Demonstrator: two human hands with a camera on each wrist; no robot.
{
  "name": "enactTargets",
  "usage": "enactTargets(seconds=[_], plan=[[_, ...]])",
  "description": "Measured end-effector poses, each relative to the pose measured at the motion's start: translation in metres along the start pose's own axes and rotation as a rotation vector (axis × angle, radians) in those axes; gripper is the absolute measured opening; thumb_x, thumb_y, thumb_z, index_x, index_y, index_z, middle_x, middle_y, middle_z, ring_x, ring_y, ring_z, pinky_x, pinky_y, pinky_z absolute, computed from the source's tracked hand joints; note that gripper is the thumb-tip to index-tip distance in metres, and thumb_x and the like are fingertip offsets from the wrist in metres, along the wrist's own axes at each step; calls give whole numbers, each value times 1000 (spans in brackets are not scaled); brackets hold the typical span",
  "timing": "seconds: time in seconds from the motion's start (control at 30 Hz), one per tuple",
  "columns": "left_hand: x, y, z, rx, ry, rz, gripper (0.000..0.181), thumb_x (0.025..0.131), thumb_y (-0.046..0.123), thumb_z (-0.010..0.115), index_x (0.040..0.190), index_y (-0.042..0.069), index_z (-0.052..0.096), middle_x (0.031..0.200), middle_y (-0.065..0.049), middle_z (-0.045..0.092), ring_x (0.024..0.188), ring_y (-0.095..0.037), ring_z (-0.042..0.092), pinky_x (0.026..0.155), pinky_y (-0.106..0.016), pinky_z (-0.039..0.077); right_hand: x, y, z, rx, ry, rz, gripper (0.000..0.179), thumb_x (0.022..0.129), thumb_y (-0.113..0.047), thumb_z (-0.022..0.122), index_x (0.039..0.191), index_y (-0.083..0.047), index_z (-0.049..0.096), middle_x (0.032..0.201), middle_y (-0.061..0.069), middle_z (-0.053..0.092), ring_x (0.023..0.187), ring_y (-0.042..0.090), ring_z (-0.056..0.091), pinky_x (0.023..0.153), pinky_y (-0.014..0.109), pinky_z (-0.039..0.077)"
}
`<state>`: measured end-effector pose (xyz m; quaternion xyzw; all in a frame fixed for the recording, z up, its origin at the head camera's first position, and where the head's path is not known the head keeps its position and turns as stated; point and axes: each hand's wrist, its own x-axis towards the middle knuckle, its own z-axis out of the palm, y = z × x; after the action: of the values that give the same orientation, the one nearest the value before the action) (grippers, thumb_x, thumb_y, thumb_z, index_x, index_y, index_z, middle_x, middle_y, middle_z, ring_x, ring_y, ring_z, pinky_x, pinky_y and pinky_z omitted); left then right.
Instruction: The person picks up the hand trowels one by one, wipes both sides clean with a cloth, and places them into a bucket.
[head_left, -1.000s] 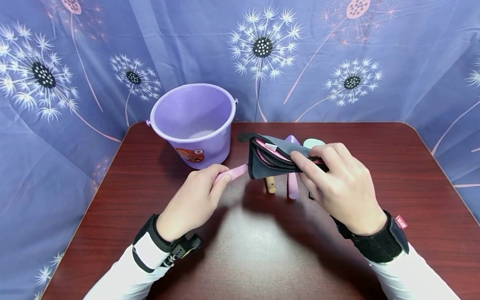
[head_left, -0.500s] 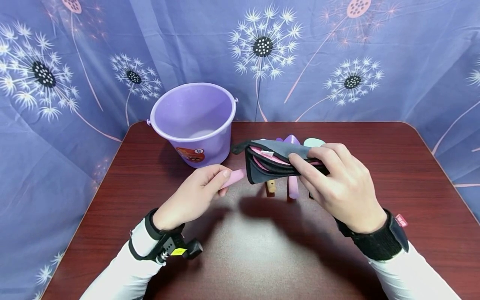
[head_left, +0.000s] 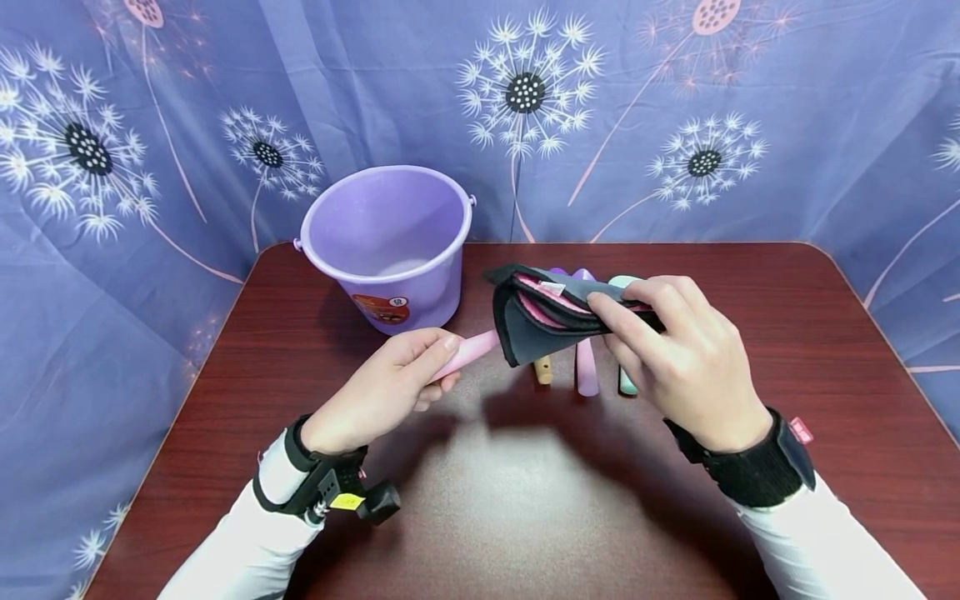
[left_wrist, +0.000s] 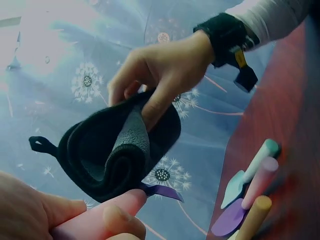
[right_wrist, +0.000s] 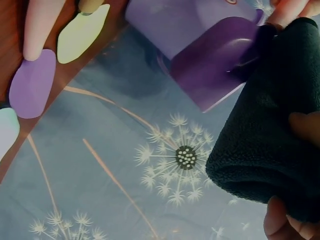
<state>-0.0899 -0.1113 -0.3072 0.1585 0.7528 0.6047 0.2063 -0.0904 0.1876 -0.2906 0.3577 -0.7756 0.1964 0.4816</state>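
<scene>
In the head view my left hand [head_left: 386, 387] grips the pink handle [head_left: 468, 352] of a spatula, thumb along its top. Its broad purple blade [right_wrist: 210, 65] shows in the right wrist view, beside the cloth. My right hand [head_left: 675, 354] holds a folded grey cloth [head_left: 543, 321] with black edging and pink lining, pinched between thumb and fingers. In the left wrist view the folded cloth [left_wrist: 120, 145] wraps close around the spatula just beyond the handle's end. From the head view the cloth hides most of the blade. Both are held above the table.
A purple bucket [head_left: 442, 300] stands at the table's back left. Behind the cloth lie a yellow spatula [right_wrist: 82, 35] with a wooden handle, a purple spoon-shaped utensil [right_wrist: 32, 85] with a pink handle, and a mint-green utensil [head_left: 627, 382]. A flowered curtain [head_left: 405, 83] hangs behind the table [head_left: 787, 333].
The cloth has dipped and come back up, its left end shifting slightly right. My left hand has rotated around the handle, its wrist turning, while still gripping it.
</scene>
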Motion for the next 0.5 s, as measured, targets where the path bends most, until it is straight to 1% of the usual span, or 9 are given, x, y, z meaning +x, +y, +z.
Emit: enactTargets(seconds=[0.1, 0.2, 0.33, 0.5], plan=[[0, 0, 0, -53, -48, 8, 40, 106, 38, 45, 98, 1, 55, 79, -12, 48, 59, -17, 35, 51, -23, 28, -3, 4, 1, -27, -4, 36, 23, 88, -3, 60, 107, -4, 74, 95, 19, 62, 79, 38, 57, 61, 50, 47], [0, 0, -1, -78, -85, 16, 39, 106, 37, 45, 99, -1, 55, 80, -13, 48, 58, -16, 33, 50, -24, 26, -6, 8, 3, -61, -12, 72, 24, 88, -3, 60, 108, -5, 74, 95, 18, 62, 79, 37, 56, 60, 50, 48], [-1, 0, -1, -85, -110, 21, 39, 107, 34, 45, 102, -4, 54, 83, -16, 50, 58, -15, 33, 49, -24, 25, -10, 13, 3, -93, -37, 119, 26, 87, -4, 65, 112, -5, 72, 96, 18, 61, 82, 37, 56, 64, 52, 49], [-2, 2, -1, -84, -118, 22, 42, 107, 35, 45, 103, -6, 55, 83, -15, 52, 58, -15, 32, 49, -24, 23, -13, 18, 3, -144, -51, 178, 27, 86, -5, 67, 113, -7, 72, 96, 17, 61, 83, 37, 56, 62, 53, 49]])
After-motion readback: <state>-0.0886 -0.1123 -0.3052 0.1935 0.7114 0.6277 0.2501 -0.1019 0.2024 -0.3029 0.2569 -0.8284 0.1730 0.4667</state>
